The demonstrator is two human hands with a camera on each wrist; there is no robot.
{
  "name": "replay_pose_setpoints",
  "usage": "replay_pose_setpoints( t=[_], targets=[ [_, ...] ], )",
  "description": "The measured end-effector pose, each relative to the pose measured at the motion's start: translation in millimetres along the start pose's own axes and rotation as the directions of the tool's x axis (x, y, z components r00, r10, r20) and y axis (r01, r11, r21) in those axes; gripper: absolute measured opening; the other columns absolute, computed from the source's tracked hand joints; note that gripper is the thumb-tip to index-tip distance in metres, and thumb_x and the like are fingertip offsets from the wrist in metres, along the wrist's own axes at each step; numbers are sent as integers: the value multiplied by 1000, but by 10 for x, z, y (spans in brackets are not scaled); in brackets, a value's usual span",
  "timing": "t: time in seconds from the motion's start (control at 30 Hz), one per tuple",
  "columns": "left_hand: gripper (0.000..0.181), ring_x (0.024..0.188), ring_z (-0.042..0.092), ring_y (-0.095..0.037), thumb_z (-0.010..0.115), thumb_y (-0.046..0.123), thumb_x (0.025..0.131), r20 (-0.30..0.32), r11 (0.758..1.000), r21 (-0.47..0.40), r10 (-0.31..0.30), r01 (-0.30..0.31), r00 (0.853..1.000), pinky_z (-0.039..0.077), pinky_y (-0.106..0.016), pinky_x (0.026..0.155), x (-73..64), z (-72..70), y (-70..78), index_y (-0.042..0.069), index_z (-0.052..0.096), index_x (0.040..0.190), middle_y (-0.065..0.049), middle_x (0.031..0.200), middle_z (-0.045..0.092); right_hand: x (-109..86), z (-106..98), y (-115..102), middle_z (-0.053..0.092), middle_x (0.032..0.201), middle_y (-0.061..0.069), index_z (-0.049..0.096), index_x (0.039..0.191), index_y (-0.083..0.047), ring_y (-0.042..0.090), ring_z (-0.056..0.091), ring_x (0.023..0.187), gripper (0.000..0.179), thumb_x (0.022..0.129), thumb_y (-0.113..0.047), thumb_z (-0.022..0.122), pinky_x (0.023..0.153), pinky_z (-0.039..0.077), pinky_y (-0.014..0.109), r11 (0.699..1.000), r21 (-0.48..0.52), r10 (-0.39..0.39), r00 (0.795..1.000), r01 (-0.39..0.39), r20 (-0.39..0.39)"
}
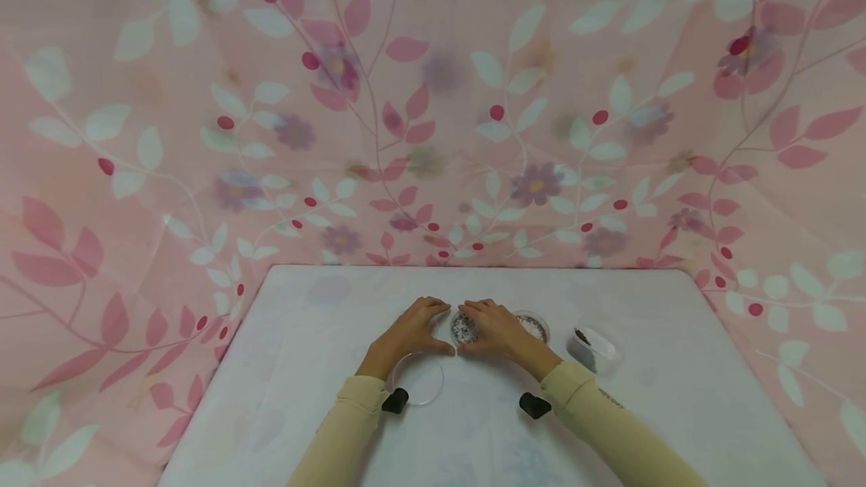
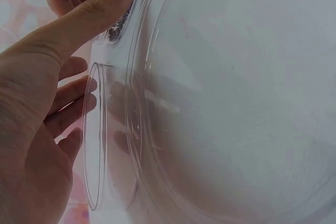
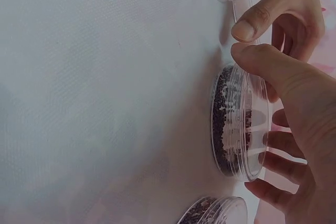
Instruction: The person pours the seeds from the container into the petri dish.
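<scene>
Your right grip [image 1: 494, 329] curls round the filled dish [image 3: 231, 124] on the bench [image 1: 467, 434]; left grip [image 1: 413, 328] is spread wide, no hold visible. Second filled dish [image 1: 533, 326] sits just beside. Two look loaded; clear dish [image 1: 419, 382] looks unfilled.

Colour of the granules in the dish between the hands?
Granules: dark, speckled with white; best in the head view.

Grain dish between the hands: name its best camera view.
Right wrist: the grain dish shows almost whole, side-on, its dark grains plain to see. The head view sees it from above, partly covered by the right hand; the left wrist catches only part, behind the left hand.
</scene>
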State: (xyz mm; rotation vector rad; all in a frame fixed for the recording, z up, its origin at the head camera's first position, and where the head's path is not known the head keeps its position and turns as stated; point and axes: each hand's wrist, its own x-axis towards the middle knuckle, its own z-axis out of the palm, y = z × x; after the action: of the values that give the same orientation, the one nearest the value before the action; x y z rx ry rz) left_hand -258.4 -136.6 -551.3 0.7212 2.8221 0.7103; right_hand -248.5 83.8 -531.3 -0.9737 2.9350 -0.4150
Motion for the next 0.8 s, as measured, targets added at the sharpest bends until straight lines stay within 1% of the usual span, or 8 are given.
replay_pose_setpoints(
  t=[0.2,0.27,0.4,0.5,0.63,0.8],
  targets=[
    [87,138,42,-22,86,50,69,6,1000,-4,-12,12,1000,38,-46,115,10,6,1,16,53,142,-2,144,51,-9,22,6,55,142,14,54,139,-8,35,54,126,80,77,-53,78,98,49,54,1000,-9,0,1000,0,4],
    [87,138,42,-22,86,50,69,1,1000,1,-5,5,1000,38,-46,114,12,10,-3,15,54,141,-2,143,52,-9,30,9,55,142,14,54,138,-8,35,54,126,80,77,-54,78,97,50,54,1000,-10,1,1000,-1,5],
    [88,137,43,-23,85,53,69,-23,1000,7,30,-30,999,38,-44,115,-9,-7,-33,13,53,142,-4,142,52,-3,36,7,55,142,13,55,138,-8,34,53,127,80,77,-55,77,98,49,54,1000,-7,6,1000,-6,14],
    [93,140,41,-23,83,56,69,-39,1000,-7,28,-28,999,36,-44,116,-61,-43,-92,14,49,145,-4,145,49,3,41,2,54,143,12,55,138,-8,33,52,128,81,77,-57,77,99,48,55,1000,-1,15,1000,-15,26],
    [101,143,37,-23,82,59,67,-54,999,-38,-17,15,998,34,-45,117,-180,-103,-221,20,40,151,-3,151,43,4,52,-3,54,143,12,55,139,-8,33,52,129,82,77,-57,77,101,47,55,1000,6,25,999,-25,31],
    [108,141,39,-27,85,58,65,-92,995,-88,-44,36,995,36,-50,115,-329,-138,-395,19,35,153,-7,150,45,0,61,-1,53,144,10,54,140,-10,31,51,130,82,77,-57,77,103,47,53,999,-10,46,998,-45,44]
  ],
)
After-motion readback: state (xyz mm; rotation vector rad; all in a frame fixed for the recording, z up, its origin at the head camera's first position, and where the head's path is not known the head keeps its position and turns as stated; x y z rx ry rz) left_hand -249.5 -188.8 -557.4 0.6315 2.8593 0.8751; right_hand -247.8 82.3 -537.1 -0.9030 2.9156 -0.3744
